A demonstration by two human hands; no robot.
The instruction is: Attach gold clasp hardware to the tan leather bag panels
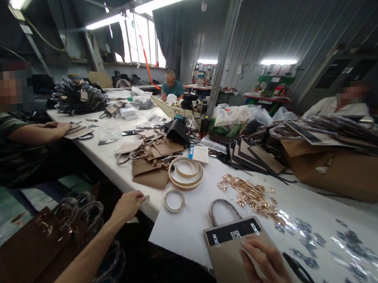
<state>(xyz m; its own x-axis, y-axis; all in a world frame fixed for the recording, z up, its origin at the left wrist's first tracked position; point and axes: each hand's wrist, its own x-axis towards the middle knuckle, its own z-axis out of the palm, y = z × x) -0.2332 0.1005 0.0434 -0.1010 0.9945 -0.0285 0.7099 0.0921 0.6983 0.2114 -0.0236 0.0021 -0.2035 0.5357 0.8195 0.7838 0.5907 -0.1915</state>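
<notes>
My right hand (267, 266) lies flat with spread fingers on a tan bag panel (227, 256) at the near edge of the white table (189, 228). The panel has a black strip with small metal plates at its top, and a grey handle (222, 203) arches behind it. My left hand (128, 205) reaches to the table's edge with its fingers pressed together on a small pale bit that I cannot make out. A small tape roll (174, 200) lies just right of that hand. Larger tape rolls (185, 173) lie behind it.
A pile of gold metal fittings (252, 194) and scattered silver pieces (314, 238) lie right of the panel, with a black tool (300, 272) beside my right hand. Brown bags (37, 249) are stacked at lower left. Cardboard boxes (341, 168) stand at right. Other people sit around the table.
</notes>
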